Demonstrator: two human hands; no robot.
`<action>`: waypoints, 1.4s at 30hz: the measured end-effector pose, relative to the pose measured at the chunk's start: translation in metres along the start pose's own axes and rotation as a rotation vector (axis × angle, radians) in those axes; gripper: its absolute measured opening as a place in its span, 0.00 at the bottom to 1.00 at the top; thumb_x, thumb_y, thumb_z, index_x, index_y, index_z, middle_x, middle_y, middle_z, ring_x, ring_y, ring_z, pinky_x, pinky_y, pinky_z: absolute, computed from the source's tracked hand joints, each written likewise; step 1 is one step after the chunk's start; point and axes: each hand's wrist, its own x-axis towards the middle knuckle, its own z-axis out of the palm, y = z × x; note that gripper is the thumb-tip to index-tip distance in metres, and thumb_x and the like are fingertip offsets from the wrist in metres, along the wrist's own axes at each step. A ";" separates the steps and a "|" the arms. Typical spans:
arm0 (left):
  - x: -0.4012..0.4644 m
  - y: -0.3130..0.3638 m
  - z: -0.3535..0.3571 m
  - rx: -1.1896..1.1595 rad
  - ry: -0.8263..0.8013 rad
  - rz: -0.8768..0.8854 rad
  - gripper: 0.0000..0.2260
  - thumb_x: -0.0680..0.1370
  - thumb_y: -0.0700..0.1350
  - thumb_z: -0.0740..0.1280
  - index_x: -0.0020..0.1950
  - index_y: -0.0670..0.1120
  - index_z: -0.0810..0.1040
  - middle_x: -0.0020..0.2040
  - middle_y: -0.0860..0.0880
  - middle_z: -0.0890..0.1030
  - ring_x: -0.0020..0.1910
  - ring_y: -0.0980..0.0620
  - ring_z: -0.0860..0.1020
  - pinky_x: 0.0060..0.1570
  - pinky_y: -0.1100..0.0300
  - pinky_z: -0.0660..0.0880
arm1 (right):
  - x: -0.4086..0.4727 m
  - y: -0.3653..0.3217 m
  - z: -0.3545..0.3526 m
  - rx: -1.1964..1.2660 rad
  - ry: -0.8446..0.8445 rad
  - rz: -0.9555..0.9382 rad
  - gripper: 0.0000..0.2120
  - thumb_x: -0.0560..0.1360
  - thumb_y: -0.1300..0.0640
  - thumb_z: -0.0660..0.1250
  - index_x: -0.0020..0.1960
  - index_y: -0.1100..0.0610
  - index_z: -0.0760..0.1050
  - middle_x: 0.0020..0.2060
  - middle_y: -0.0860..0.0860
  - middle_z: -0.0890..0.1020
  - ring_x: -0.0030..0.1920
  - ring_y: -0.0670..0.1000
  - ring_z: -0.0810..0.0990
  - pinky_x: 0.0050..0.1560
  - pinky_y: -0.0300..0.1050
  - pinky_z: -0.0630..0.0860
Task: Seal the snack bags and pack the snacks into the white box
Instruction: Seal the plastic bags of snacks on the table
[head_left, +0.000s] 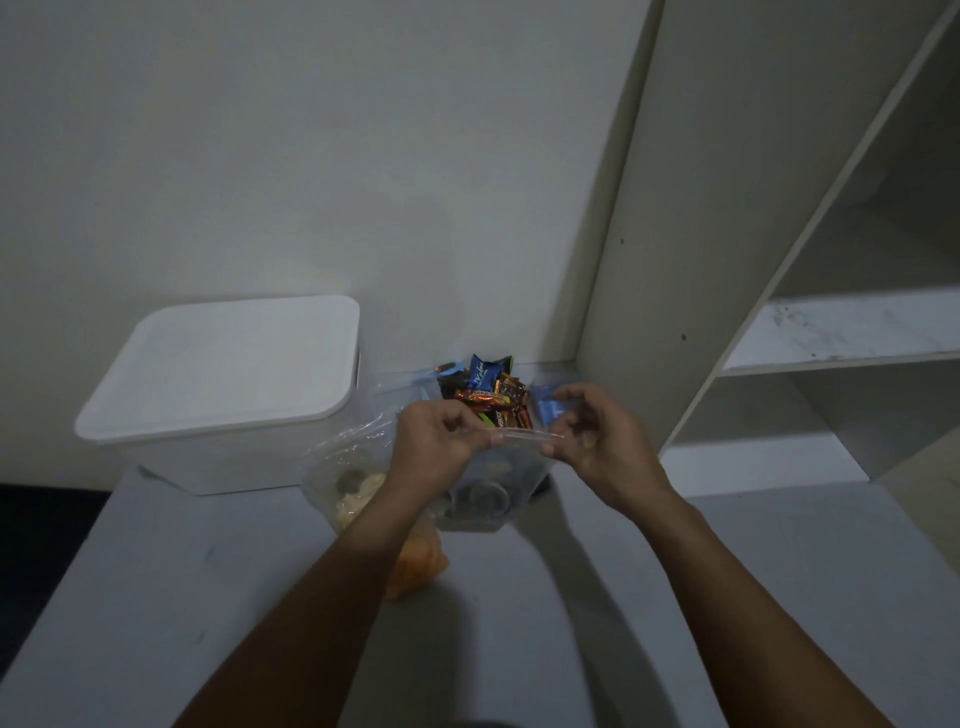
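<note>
My left hand (441, 441) and my right hand (597, 441) pinch the two ends of the top strip of a clear zip bag (483, 499) that holds dark round biscuits. The bag hangs just above the table. Behind it lies a clear bag of wrapped candy bars (485, 392). To the left sits a clear bag of pale snacks (345, 483), and an orange snack bag (421, 564) shows under my left forearm. The white box (223, 395) stands at the back left with its lid on.
The grey table (208, 597) runs from the wall to the near edge. A white shelf unit (779, 338) rises at the right, right beside the bags. Dark floor shows at the far left.
</note>
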 end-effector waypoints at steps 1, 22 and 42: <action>0.000 0.000 -0.002 -0.011 0.005 -0.006 0.05 0.67 0.42 0.77 0.35 0.44 0.83 0.34 0.49 0.83 0.37 0.51 0.81 0.40 0.59 0.77 | 0.000 0.000 -0.002 0.009 -0.007 0.004 0.22 0.68 0.65 0.75 0.49 0.41 0.72 0.33 0.45 0.81 0.38 0.41 0.79 0.45 0.40 0.77; -0.010 0.006 0.014 -0.160 0.232 -0.227 0.14 0.73 0.54 0.71 0.35 0.46 0.75 0.33 0.49 0.76 0.34 0.52 0.74 0.37 0.55 0.74 | 0.004 -0.009 0.007 0.233 0.039 0.013 0.17 0.68 0.71 0.74 0.43 0.50 0.74 0.28 0.51 0.75 0.28 0.39 0.74 0.34 0.30 0.72; -0.017 -0.005 0.009 -0.494 -0.095 -0.447 0.04 0.75 0.38 0.68 0.41 0.39 0.80 0.41 0.42 0.83 0.42 0.48 0.81 0.41 0.55 0.78 | -0.002 0.007 0.031 0.094 -0.075 0.006 0.09 0.75 0.59 0.69 0.37 0.52 0.80 0.29 0.46 0.80 0.31 0.42 0.75 0.35 0.39 0.70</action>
